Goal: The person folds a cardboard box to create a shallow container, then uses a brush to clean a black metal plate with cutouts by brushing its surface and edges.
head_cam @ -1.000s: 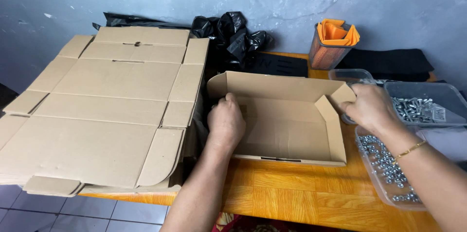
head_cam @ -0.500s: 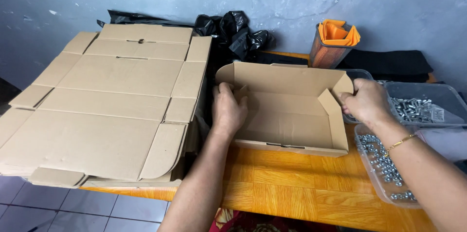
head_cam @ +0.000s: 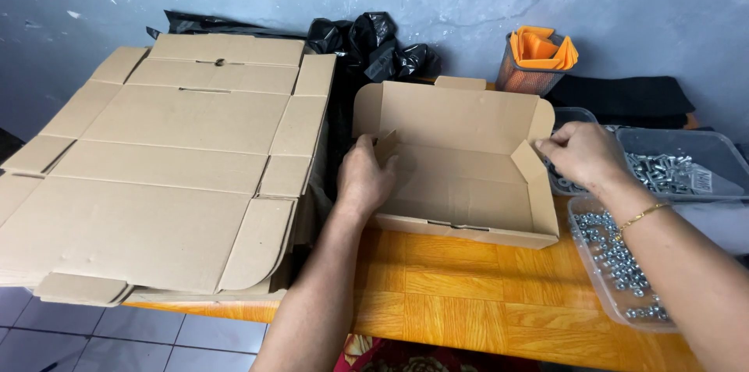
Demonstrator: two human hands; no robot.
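Head camera is looking down on an orange wooden table [head_cam: 484, 294], whose left part is lying hidden under a big stack of flat cardboard sheets [head_cam: 168, 161]; the stack is hanging over the table edge and its left side is running out of the picture. Behind it, black plastic bags [head_cam: 367, 44] are bunching against the grey wall, mostly covered by the cardboard.

At the middle of the table a half-folded cardboard box [head_cam: 460, 161] is sitting, plain brown, with its back wall standing up and its front wall low. The left hand [head_cam: 365, 181] is curling around the box's left end, fingers closed on the small side flap there; the fingertips are tucking behind the flap, so how tightly they are gripping is hard to make out. The right hand [head_cam: 581, 155] is pinching the upper corner of the right end flap between thumb and fingers, with a thin gold bracelet [head_cam: 641, 216] showing on the wrist.

To the right, two clear plastic tubs are holding small silver metal parts: the near tub [head_cam: 616, 263] is partly crossed by the right forearm, and the far tub [head_cam: 679, 169] is getting cut off by the frame. An orange mesh cup [head_cam: 534, 60] is standing by the wall, beside a folded black cloth [head_cam: 624, 99].
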